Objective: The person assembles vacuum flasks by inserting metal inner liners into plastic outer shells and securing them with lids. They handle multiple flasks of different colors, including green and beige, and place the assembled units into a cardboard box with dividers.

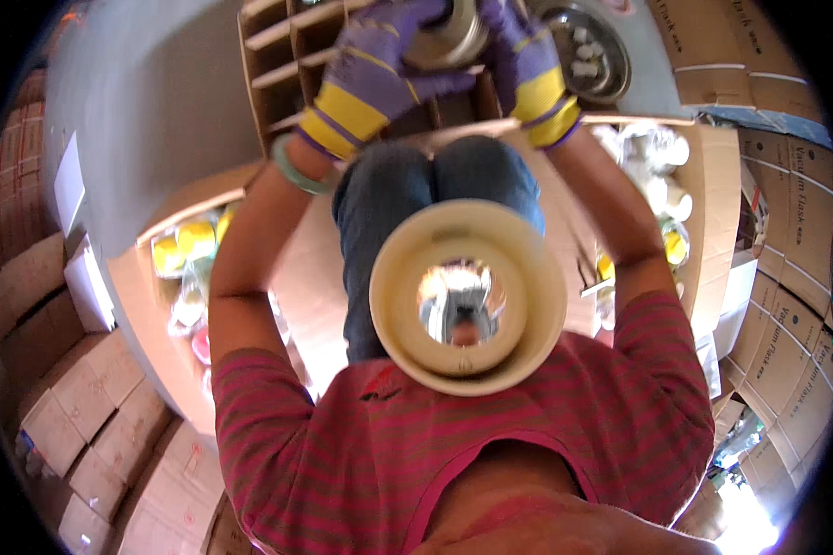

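Both my hands wear purple gloves with yellow bands. My left hand [370,79] curls around the left side of a silvery, ridged round piece [446,42], with its thumb pointing right below it. On the other side of that piece, my right hand [518,55] presses close; its fingertips are partly cut off by the top edge. A divided carton [273,69] lies beneath the hands. Nearer to me, a cream round container [398,347] with a mirror-like inside stands over my lap, touched by neither hand.
A steel bowl [626,69] with several small whitish pieces stands right of my right hand. Open cartons [717,185] with yellow-topped and clear-wrapped items flank both my legs. Stacked brown boxes [796,213] line the right side, and more boxes [88,398] fill the left.
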A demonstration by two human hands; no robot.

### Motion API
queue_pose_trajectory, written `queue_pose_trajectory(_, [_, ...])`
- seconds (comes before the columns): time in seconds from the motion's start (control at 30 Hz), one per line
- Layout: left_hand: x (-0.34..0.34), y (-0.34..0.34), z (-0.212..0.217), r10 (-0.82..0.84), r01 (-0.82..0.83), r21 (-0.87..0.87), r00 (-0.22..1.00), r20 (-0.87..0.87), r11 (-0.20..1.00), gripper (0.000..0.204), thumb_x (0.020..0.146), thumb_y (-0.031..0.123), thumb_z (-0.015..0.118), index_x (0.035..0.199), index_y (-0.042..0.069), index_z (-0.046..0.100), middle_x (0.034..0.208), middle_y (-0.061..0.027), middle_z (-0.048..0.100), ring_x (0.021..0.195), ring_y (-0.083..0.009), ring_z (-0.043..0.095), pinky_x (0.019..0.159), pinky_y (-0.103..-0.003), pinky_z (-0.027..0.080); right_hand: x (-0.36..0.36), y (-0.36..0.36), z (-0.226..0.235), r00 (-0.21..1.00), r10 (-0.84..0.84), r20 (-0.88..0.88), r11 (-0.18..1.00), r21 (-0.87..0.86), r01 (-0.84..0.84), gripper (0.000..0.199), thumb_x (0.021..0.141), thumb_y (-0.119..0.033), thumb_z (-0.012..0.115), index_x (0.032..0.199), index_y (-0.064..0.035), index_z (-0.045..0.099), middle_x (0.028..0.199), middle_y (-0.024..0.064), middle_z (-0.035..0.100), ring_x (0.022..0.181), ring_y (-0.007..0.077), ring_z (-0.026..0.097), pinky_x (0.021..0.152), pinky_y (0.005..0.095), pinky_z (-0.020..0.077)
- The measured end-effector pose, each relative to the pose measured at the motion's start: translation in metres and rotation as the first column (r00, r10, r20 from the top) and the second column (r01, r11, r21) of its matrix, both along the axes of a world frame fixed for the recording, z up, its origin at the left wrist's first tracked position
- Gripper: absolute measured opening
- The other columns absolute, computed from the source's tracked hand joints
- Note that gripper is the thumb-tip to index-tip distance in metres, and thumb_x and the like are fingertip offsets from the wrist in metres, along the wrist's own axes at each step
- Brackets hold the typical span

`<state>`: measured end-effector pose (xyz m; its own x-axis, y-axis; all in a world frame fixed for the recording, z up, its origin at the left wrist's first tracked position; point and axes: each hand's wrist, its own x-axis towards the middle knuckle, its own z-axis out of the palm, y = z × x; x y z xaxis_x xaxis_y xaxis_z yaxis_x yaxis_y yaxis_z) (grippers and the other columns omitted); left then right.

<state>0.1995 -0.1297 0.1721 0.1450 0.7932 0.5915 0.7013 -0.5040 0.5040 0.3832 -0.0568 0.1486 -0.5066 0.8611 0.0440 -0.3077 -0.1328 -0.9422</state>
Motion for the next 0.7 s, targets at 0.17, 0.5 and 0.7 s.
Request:
queue_pose_trajectory(0.17, [-0.039,-0.099,0.075,-0.076,0.084,-0.015,0.958,0.278,0.996,0.049,0.097,0.017,0.055,0.141,0.002,0.038,0.14,-0.016,0.048,0.129,-0.0273,0.048,0.11,-0.038,0.036,0.052,-0.032,0.107,0.968,0.227,-0.105,0.972,0.091,-0.218,0.038,0.098,-0.022,0.058,0.125,0.0037,0.058,0.113,0.0113,0.066,0.099,0.0192,0.066,0.087,0.032,0.0541])
queue_pose_trajectory(0.5, [0.024,-0.179,0.07,-0.088,0.056,0.089,0.905,0.416,0.994,0.036,0.104,0.017,0.039,0.128,-0.001,0.059,0.126,-0.017,0.064,0.113,-0.0266,0.063,0.101,-0.036,0.048,0.066,-0.114,0.21,0.636,0.335,0.695,-0.278,0.718,-0.638,0.066,0.086,-0.045,0.062,0.125,0.008,0.057,0.13,0.0317,0.056,0.12,0.0497,0.056,0.1,0.0513,0.0481])
queue_pose_trajectory(0.7, [0.032,-0.174,0.073,-0.228,0.211,0.086,0.885,0.405,0.974,0.037,0.104,0.018,0.038,0.129,-0.001,0.059,0.126,-0.0168,0.064,0.114,-0.027,0.063,0.102,-0.036,0.047,0.08,-0.105,0.189,0.634,0.377,0.675,-0.095,0.709,-0.699,0.064,0.082,-0.023,0.072,0.133,0.011,0.052,0.141,0.0315,0.048,0.134,0.0467,0.045,0.11,0.0493,0.0369])
